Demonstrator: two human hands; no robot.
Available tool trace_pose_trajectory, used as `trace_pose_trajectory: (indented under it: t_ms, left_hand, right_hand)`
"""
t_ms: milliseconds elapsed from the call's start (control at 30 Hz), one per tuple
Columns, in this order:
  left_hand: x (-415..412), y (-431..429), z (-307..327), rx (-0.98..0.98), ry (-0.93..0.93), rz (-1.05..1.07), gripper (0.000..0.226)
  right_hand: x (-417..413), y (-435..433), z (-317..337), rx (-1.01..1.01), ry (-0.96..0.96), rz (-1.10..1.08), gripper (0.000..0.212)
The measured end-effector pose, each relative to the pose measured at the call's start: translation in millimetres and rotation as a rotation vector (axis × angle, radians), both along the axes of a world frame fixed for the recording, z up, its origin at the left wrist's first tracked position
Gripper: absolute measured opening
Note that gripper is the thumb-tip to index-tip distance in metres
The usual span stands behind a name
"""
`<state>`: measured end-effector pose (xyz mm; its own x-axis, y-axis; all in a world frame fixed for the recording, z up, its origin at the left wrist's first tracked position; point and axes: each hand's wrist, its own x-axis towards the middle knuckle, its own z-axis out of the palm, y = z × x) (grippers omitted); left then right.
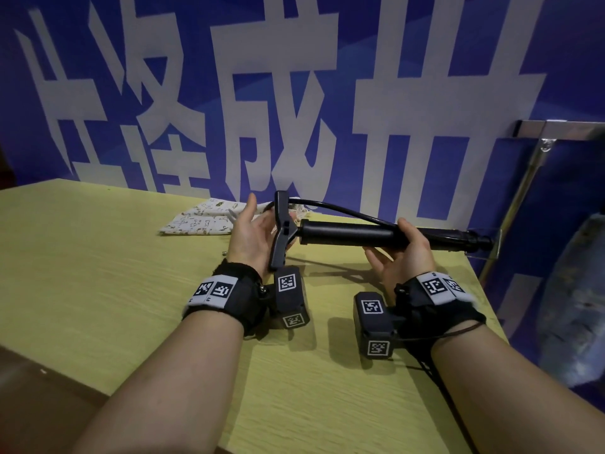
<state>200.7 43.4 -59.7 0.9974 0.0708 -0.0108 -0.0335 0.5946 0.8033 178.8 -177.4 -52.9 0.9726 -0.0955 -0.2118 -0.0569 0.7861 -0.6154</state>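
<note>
**Pump held level over the table's far side**

Yellow-green wooden table, with a blue banner in large white characters hanging behind its far edge.

Near the far edge, left of centre, a printed cloth bag lies flat on the top.

Left hand: raised just in front of the bag, palm turned to the right. The thumb is straight up and clear of everything. The fingers pass behind the T-handle of a black pump and touch it. Their tips are hidden, so I cannot tell whether they curl round it. A black wristband with square code markers sits on the wrist, and a black marker box hangs beside it.

The pump is off the table and lies roughly level, above the far half of the top, with its shadow on the wood beneath. The handle is at the left, tilted. The barrel runs rightward, out past the table's right edge. A thin black hose arcs from behind the handle along the top of the barrel.

Right hand: grips the barrel at about mid-length, thumb wrapped over the top, fingers underneath and only loosely bent. It has the same wristband and marker box.

Far right: a metal rail is fixed to the banner wall, above the pump's far end.
</note>
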Motion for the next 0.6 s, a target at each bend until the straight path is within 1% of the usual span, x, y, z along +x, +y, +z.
trace_pose_trajectory:
  t_ms: [133, 233, 300, 400, 500, 567, 600]
  left_hand:
    - [-1, -4, 5, 0.001, -0.046, 0.032, 0.045]
    - [0, -6, 7, -0.059, -0.034, 0.034, 0.029]
    - [2, -5, 7, -0.087, -0.036, 0.031, 0.023]
    - [5, -2, 5, -0.092, -0.021, 0.05, 0.018]
    - [6, -1, 4, -0.142, -0.023, 0.09, 0.008]
    - [5, -3, 4, -0.163, -0.04, 0.063, 0.008]
    - [6, -4, 3, -0.142, -0.049, 0.039, 0.01]
  right_hand:
    - [2, -1, 2, -0.049, 0.005, -0.021, 0.015]
    - [5, -2, -1, -0.115, 0.002, -0.018, 0.018]
    - [6, -2, -3, -0.163, 0.007, -0.024, 0.024]
    - [7, -1, -4, -0.181, 0.012, -0.036, 0.039]
    - [10, -2, -4, -0.133, 0.023, -0.056, 0.046]
    - [13, -4, -4, -0.06, 0.036, -0.072, 0.05]
    - [14, -5, -4, -0.02, 0.043, -0.08, 0.052]
